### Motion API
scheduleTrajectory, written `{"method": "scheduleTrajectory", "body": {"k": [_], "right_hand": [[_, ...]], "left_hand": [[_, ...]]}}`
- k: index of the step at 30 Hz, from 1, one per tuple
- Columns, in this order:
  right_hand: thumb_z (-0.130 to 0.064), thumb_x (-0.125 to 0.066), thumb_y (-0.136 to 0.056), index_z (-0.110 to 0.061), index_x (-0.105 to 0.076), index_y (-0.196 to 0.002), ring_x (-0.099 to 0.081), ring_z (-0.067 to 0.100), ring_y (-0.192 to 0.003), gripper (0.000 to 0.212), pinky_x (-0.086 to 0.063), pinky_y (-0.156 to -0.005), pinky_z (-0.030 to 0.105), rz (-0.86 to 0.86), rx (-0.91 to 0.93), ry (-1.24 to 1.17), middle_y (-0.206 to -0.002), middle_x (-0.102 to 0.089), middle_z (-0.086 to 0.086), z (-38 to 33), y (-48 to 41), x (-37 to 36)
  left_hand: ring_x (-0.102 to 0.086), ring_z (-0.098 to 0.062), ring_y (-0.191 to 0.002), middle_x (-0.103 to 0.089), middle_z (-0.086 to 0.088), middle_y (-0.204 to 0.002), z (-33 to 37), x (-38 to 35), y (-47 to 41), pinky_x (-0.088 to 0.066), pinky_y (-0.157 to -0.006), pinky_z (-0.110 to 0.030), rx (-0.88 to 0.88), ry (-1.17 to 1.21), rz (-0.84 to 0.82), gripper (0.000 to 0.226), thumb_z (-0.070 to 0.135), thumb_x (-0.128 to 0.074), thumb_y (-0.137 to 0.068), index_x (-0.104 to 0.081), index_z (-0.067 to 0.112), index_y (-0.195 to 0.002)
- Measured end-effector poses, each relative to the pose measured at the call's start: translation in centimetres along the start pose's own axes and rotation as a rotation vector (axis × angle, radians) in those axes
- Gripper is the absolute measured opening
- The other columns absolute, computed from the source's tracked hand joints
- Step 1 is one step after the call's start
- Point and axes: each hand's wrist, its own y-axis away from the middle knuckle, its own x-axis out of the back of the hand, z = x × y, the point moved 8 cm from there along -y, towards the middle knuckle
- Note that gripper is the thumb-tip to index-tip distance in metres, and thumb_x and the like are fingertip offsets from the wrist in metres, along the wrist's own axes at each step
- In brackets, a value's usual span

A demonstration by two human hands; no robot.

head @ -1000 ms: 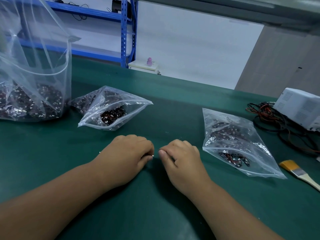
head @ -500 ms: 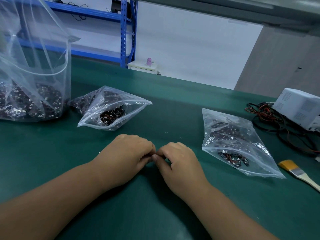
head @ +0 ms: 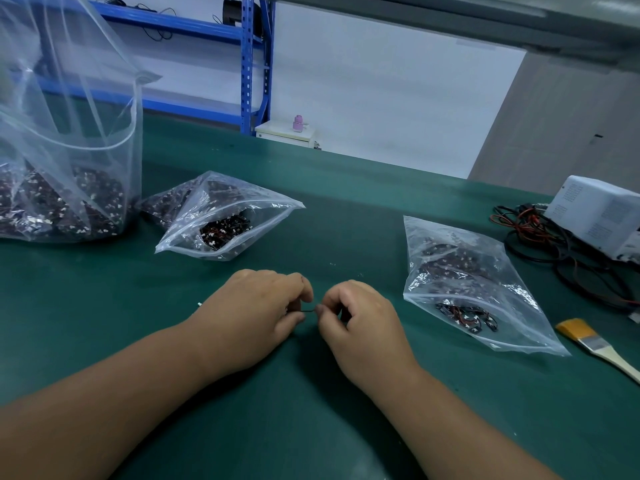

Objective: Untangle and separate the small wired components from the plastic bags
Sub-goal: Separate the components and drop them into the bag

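Wired component: only a thin dark strand (head: 309,310) shows, bridging the gap between the two hands just above the green tabletop (head: 311,427); the rest is hidden under the fingers (head: 298,285).
Long axis: left to right across my view, roughly level.
Left hand (head: 256,313): curled, pinching the strand's left end.
Right hand (head: 360,327): curled, fingertips pinching the right end.
Nearer hand: neither, both already have it; I judge the next pull runs outward along that axis.
Large bag (head: 69,168): far left, standing open, heaped with dark wired parts and white connectors.
Middle bag (head: 221,223): lying just beside it, partly filled with the same.
Right bag (head: 467,282): flat, near the right hand but apart, with black-and-red pieces bunched at its near end (sorted ones, perhaps; I cannot confirm).
Right edge: a brush (head: 595,344), a white box (head: 602,216), loose cables (head: 554,244).
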Motion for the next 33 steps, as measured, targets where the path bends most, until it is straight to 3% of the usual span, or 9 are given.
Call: {"method": "scheduleTrajectory", "body": {"k": [4, 9, 13, 19, 25, 30, 33], "right_hand": [[-0.03, -0.057, -0.081, -0.026, -0.051, -0.07, -0.051, 0.008, -0.073, 0.014, -0.04, -0.061, 0.023, 0.05, -0.054, -0.042, -0.071, -0.052, -0.013, 0.8, -0.1, 0.3], [-0.032, -0.057, -0.082, -0.026, -0.051, -0.069, -0.053, 0.007, -0.076, 0.016, -0.037, -0.061, 0.016, 0.119, -0.136, -0.071, -0.072, -0.055, -0.013, 2.0, -0.1, 0.8], [-0.023, -0.063, -0.086, -0.024, -0.053, -0.066, -0.051, 0.006, -0.066, 0.022, -0.036, -0.057, 0.015, 0.183, -0.262, -0.173, -0.07, -0.057, -0.012, 3.6, -0.2, 1.3], [-0.018, -0.066, -0.089, -0.02, -0.056, -0.068, -0.047, 0.003, -0.058, 0.024, -0.038, -0.054, 0.013, 0.279, -0.389, -0.318, -0.063, -0.055, -0.014, 4.9, -0.2, 1.9], [-0.016, -0.065, -0.091, -0.02, -0.059, -0.071, -0.042, 0.0, -0.053, 0.022, -0.035, -0.05, 0.01, 0.333, -0.457, -0.427, -0.059, -0.052, -0.018, 6.1, -0.2, 2.1], [-0.017, -0.067, -0.089, -0.021, -0.062, -0.069, -0.042, 0.0, -0.049, 0.021, -0.034, -0.046, 0.01, 0.318, -0.519, -0.427, -0.056, -0.053, -0.017, 7.1, -0.1, 1.7], [-0.017, -0.066, -0.088, -0.025, -0.065, -0.071, -0.047, -0.001, -0.054, 0.02, -0.037, -0.05, 0.01, 0.325, -0.535, -0.415, -0.068, -0.06, -0.014, 7.3, 0.0, 1.7]], "left_hand": [[-0.043, 0.002, -0.084, -0.048, 0.029, -0.082, -0.3, -0.3, -0.1, -0.037, -0.089, -0.027, 0.009, 0.003, -0.025, 0.019, 0.044, -0.06, -0.091, -0.055, 0.038, -0.108], [-0.052, -0.004, -0.092, -0.051, 0.026, -0.088, -0.6, -0.4, -0.2, -0.04, -0.089, -0.028, 0.013, -0.021, -0.034, 0.018, 0.04, -0.062, -0.091, -0.056, 0.037, -0.108], [-0.055, -0.004, -0.092, -0.05, 0.027, -0.084, -0.8, -0.3, -0.2, -0.043, -0.088, -0.029, 0.032, -0.007, -0.036, 0.017, 0.031, -0.062, -0.092, -0.058, 0.036, -0.108], [-0.053, -0.002, -0.096, -0.057, 0.026, -0.091, -1.3, -0.3, 0.0, -0.044, -0.092, -0.031, 0.075, -0.017, -0.049, 0.024, 0.035, -0.06, -0.089, -0.056, 0.038, -0.113], [-0.045, -0.005, -0.096, -0.05, 0.021, -0.097, -2.1, -0.3, 0.4, -0.04, -0.092, -0.032, 0.117, -0.139, -0.189, 0.033, 0.047, -0.039, -0.07, -0.052, 0.039, -0.099], [-0.045, -0.008, -0.098, -0.049, 0.017, -0.098, -3.1, -0.8, 0.5, -0.04, -0.092, -0.031, 0.163, -0.159, -0.287, 0.016, 0.042, -0.048, -0.082, -0.049, 0.037, -0.098], [-0.045, -0.008, -0.098, -0.049, 0.017, -0.098, -3.1, -0.9, 0.4, -0.041, -0.092, -0.031, 0.168, -0.139, -0.277, 0.012, 0.04, -0.051, -0.087, -0.051, 0.037, -0.098]]}}
